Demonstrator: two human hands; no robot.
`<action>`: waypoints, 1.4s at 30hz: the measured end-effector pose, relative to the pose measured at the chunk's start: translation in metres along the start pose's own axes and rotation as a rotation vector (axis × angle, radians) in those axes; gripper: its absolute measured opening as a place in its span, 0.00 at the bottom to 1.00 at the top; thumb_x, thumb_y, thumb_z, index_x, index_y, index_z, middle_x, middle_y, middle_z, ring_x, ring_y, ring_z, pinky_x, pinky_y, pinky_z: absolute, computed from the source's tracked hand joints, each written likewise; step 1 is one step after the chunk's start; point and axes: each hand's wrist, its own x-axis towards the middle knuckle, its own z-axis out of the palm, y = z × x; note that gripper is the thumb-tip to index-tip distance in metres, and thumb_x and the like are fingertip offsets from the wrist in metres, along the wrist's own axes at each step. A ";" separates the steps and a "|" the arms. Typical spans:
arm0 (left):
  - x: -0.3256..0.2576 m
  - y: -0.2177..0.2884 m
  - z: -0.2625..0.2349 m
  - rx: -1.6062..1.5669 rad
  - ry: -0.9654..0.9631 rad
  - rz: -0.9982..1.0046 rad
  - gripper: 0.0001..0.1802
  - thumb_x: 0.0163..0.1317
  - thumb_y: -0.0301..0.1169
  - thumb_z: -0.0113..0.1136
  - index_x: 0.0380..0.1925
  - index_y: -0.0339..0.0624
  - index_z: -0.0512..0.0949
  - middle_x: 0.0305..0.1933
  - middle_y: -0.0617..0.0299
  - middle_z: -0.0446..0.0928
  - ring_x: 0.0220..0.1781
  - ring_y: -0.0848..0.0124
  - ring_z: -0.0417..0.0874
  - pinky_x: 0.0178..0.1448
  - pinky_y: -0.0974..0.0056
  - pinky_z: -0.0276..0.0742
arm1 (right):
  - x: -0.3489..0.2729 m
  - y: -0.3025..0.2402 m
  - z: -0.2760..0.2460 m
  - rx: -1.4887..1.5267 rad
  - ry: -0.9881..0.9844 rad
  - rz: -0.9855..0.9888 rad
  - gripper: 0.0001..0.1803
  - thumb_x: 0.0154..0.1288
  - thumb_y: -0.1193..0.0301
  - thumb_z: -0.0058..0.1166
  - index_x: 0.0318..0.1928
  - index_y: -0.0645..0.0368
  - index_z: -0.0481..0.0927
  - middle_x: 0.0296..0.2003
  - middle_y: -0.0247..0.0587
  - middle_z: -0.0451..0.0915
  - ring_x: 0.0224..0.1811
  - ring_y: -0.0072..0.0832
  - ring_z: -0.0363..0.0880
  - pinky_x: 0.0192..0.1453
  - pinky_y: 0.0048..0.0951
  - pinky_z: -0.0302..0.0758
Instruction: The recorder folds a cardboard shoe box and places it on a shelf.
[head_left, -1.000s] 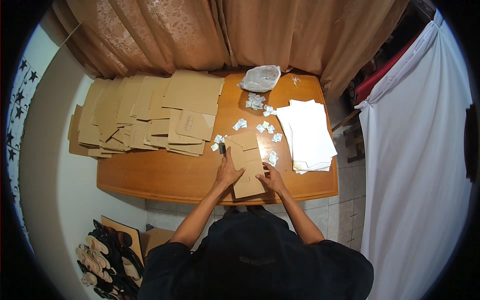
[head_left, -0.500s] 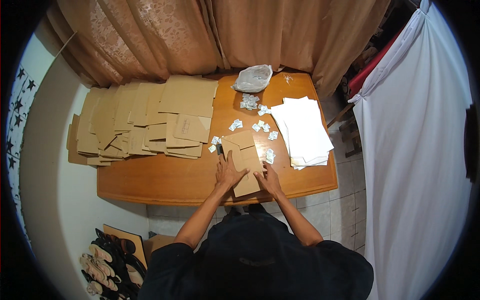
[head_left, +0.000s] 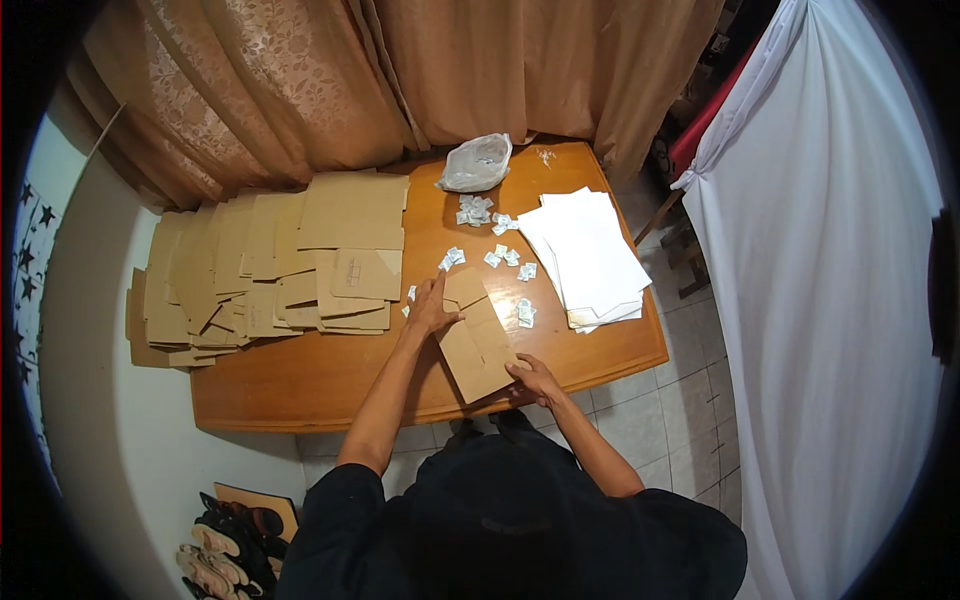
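A flat brown cardboard piece (head_left: 478,338) lies on the wooden table (head_left: 300,385) in front of me, its near corner at the table's front edge. My left hand (head_left: 430,306) presses flat on its upper left part, fingers spread. My right hand (head_left: 533,380) pinches its lower right corner at the table edge. Small white packets (head_left: 505,255) lie scattered just beyond the cardboard, one packet (head_left: 525,312) close to its right side.
A wide heap of brown cardboard blanks (head_left: 260,265) covers the table's left half. A stack of white sheets (head_left: 592,258) sits at the right. A clear plastic bag (head_left: 475,165) lies at the back. Curtains hang behind, a white cloth (head_left: 830,300) at right, shoes (head_left: 225,550) on the floor.
My left hand has slid up to the cardboard's far part. My right hand has moved down to its near corner. The view has shifted a little.
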 end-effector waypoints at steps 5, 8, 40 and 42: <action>-0.018 -0.019 -0.005 -0.077 0.120 0.015 0.62 0.39 0.47 0.85 0.74 0.48 0.60 0.63 0.48 0.68 0.68 0.47 0.67 0.71 0.43 0.67 | -0.008 -0.019 0.009 -0.074 0.052 -0.039 0.34 0.67 0.60 0.67 0.69 0.58 0.70 0.42 0.44 0.84 0.30 0.27 0.81 0.28 0.26 0.82; -0.042 0.009 -0.038 -0.031 0.179 0.062 0.58 0.39 0.47 0.84 0.71 0.45 0.65 0.60 0.45 0.68 0.64 0.46 0.68 0.69 0.48 0.70 | -0.020 -0.036 0.001 -0.135 0.072 -0.140 0.33 0.67 0.62 0.67 0.67 0.60 0.72 0.42 0.45 0.84 0.32 0.28 0.82 0.31 0.25 0.82; -0.153 -0.023 -0.034 -0.523 0.426 -0.147 0.38 0.59 0.56 0.70 0.54 0.31 0.77 0.49 0.39 0.83 0.52 0.48 0.85 0.56 0.50 0.79 | -0.021 -0.098 0.004 -0.681 0.266 -0.898 0.34 0.55 0.74 0.73 0.64 0.47 0.80 0.64 0.50 0.71 0.53 0.35 0.77 0.49 0.30 0.77; -0.156 -0.033 -0.019 -0.533 0.399 -0.168 0.39 0.60 0.55 0.69 0.58 0.31 0.75 0.51 0.39 0.82 0.55 0.47 0.84 0.58 0.50 0.78 | -0.015 -0.092 0.001 -0.699 0.217 -0.908 0.34 0.54 0.71 0.74 0.64 0.45 0.80 0.66 0.53 0.69 0.57 0.38 0.77 0.51 0.33 0.77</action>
